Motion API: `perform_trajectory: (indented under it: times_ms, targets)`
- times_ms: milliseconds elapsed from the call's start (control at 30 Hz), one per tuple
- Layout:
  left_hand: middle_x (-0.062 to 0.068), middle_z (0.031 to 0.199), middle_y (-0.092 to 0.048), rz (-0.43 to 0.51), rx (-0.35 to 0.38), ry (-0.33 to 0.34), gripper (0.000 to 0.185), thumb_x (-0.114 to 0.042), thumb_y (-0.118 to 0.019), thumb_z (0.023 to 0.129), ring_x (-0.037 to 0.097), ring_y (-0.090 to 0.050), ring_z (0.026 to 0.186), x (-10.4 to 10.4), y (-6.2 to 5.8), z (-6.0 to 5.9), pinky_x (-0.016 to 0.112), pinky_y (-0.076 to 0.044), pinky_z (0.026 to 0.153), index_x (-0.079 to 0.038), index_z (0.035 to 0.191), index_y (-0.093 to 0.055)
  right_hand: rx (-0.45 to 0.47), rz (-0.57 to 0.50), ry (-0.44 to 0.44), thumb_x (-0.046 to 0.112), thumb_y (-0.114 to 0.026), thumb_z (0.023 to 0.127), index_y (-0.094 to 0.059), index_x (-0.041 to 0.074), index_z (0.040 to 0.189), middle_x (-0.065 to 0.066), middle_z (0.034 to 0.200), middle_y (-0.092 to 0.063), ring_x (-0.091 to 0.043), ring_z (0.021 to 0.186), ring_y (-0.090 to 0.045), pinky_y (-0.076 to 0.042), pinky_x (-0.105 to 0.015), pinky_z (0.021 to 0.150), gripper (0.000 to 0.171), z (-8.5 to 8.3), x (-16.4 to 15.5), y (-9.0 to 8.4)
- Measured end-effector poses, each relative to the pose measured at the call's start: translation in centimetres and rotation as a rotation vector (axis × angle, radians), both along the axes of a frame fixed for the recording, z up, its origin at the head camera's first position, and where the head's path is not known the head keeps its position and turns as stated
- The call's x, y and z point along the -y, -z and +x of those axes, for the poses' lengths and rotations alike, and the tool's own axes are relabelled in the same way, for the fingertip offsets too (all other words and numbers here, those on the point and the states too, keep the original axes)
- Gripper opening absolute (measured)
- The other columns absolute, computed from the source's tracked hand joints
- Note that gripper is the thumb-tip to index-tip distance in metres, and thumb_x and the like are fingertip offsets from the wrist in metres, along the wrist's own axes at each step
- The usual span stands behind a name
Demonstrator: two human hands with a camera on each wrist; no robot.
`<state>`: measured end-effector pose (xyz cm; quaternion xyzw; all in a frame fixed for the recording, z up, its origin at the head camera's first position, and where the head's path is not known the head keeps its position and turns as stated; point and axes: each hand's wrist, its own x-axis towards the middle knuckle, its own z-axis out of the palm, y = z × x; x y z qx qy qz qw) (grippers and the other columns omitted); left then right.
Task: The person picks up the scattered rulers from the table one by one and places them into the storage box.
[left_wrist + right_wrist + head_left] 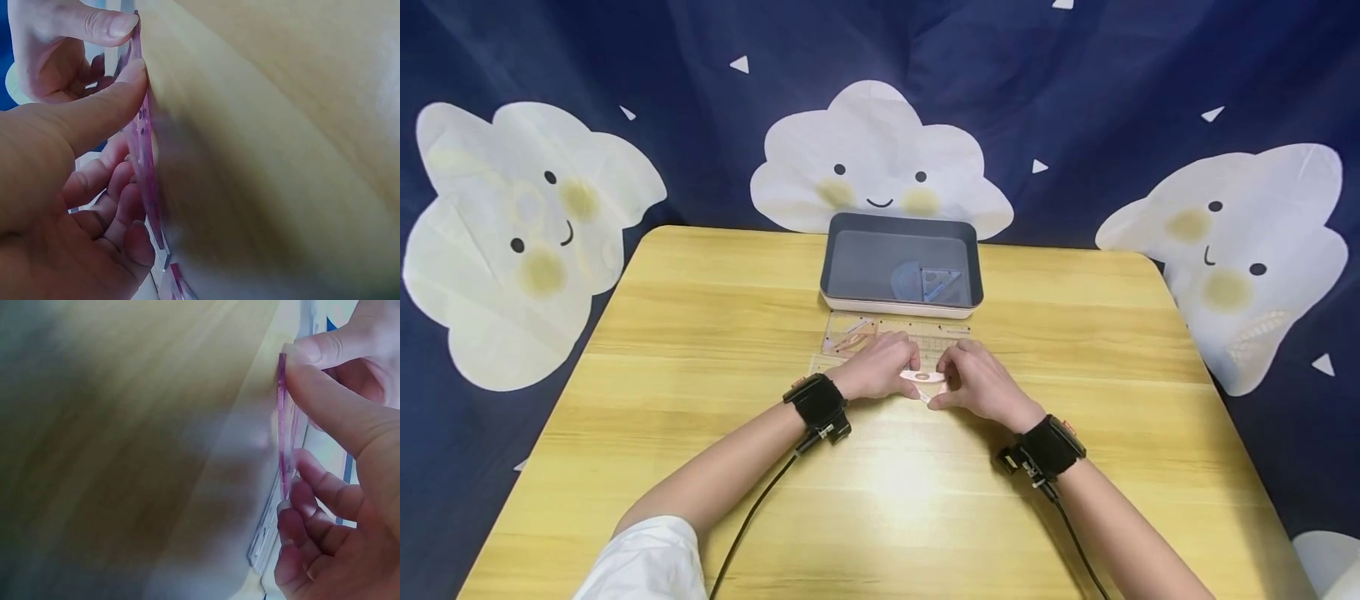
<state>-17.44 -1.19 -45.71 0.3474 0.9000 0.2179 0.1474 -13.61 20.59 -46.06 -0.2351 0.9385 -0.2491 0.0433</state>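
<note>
In the head view both hands meet at the table's middle over a small pink see-through plastic piece (922, 377). My left hand (907, 367) pinches its left end and my right hand (945, 387) pinches its right end. The left wrist view shows the pink piece (145, 156) edge-on, held between my left thumb (100, 109) and curled fingers, with the right hand's thumb (94, 25) above. In the right wrist view the pink piece (283, 425) sits between my right thumb (325, 400) and fingers. What exact kind of piece it is I cannot tell.
A grey tray (898, 307) stands just beyond the hands, holding a bluish protractor (908, 279) and a small triangle (942, 283). Clear rulers and a set square (853, 333) lie flat between tray and hands. The wooden table (700, 333) is backed by a dark cloud-print curtain.
</note>
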Motion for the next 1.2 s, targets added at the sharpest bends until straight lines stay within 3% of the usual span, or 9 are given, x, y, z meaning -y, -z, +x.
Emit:
perform_trajectory:
  times_ms: [133,200,267,367,467,733,867,1033,1200]
  targets:
    - [-0.001,0.092,-0.062,0.010,0.022,-0.001,0.038,-0.032,-0.093,0.079,0.018,-0.057,0.088,0.1,0.3,0.0,0.052,-0.045,0.103,-0.012,0.098,-0.066,0.022,-0.040,-0.036,0.030,-0.100,0.065,-0.062,0.010,0.093,0.002,0.082,-0.059,-0.015,0.080,-0.052,-0.044,-0.034,0.077,0.052,-0.1,0.2,0.1]
    - [-0.004,0.087,-0.061,0.029,0.039,-0.004,0.038,-0.029,-0.092,0.079,0.016,-0.058,0.084,0.2,0.4,0.0,0.062,-0.036,0.113,-0.014,0.096,-0.062,0.059,-0.081,-0.048,0.026,-0.099,0.068,-0.059,0.010,0.094,0.002,0.080,-0.060,-0.012,0.075,-0.055,-0.046,-0.031,0.072,0.050,-0.2,0.2,0.2]
    - [-0.007,0.082,-0.061,0.044,0.051,-0.002,0.039,-0.028,-0.092,0.079,0.013,-0.058,0.080,0.3,0.4,0.0,0.070,-0.027,0.117,-0.015,0.096,-0.059,0.103,-0.124,-0.052,0.021,-0.097,0.072,-0.058,0.009,0.097,0.002,0.079,-0.063,-0.009,0.071,-0.057,-0.049,-0.028,0.068,0.048,-0.1,0.1,0.2]
    - [-0.009,0.079,-0.062,0.056,0.059,0.003,0.039,-0.028,-0.092,0.079,0.011,-0.059,0.077,0.3,0.4,0.0,0.071,-0.024,0.118,-0.016,0.096,-0.059,0.137,-0.167,-0.057,0.017,-0.095,0.075,-0.058,0.007,0.099,0.003,0.078,-0.065,-0.007,0.070,-0.060,-0.051,-0.028,0.067,0.046,0.0,0.2,0.1]
    - [-0.009,0.079,-0.063,0.058,0.057,0.009,0.040,-0.030,-0.092,0.078,0.011,-0.059,0.076,0.4,0.4,-0.1,0.067,-0.031,0.115,-0.015,0.096,-0.060,0.143,-0.187,-0.067,0.014,-0.094,0.076,-0.058,0.006,0.101,0.003,0.077,-0.067,-0.007,0.070,-0.062,-0.052,-0.028,0.068,0.044,0.1,0.3,0.1]
    - [-0.010,0.079,-0.063,0.072,0.045,0.010,0.038,-0.029,-0.092,0.079,0.010,-0.060,0.075,0.6,0.0,0.0,0.067,-0.030,0.116,-0.016,0.094,-0.060,0.175,-0.193,-0.073,0.011,-0.092,0.080,-0.064,0.005,0.102,0.003,0.077,-0.064,-0.008,0.068,-0.059,-0.052,-0.026,0.062,0.036,0.3,0.5,-0.2]
    - [-0.010,0.081,-0.064,0.089,0.029,0.027,0.032,-0.027,-0.088,0.085,0.010,-0.060,0.075,0.8,-0.2,0.2,0.055,-0.044,0.106,-0.018,0.094,-0.059,0.243,-0.230,-0.085,0.010,-0.088,0.084,-0.063,0.005,0.105,0.003,0.080,-0.066,-0.010,0.071,-0.062,-0.054,-0.027,0.066,0.033,0.2,0.2,-0.5]
    - [-0.006,0.087,-0.067,0.180,0.076,0.015,0.027,-0.022,-0.084,0.089,0.011,-0.064,0.080,1.1,-0.6,0.1,0.032,-0.053,0.082,-0.016,0.095,-0.058,0.334,-0.313,-0.055,0.005,-0.081,0.091,-0.064,0.003,0.107,-0.002,0.090,-0.073,-0.015,0.079,-0.071,-0.059,-0.030,0.072,0.023,0.0,-0.1,-1.4]
    - [-0.006,0.090,-0.073,0.250,0.122,-0.027,0.027,-0.021,-0.085,0.089,0.008,-0.069,0.085,1.5,-0.7,-0.2,0.028,-0.055,0.084,-0.017,0.096,-0.060,0.362,-0.404,-0.028,-0.001,-0.073,0.094,-0.064,-0.002,0.109,-0.011,0.097,-0.075,-0.024,0.081,-0.074,-0.062,-0.037,0.072,0.018,-0.2,-0.2,-1.9]
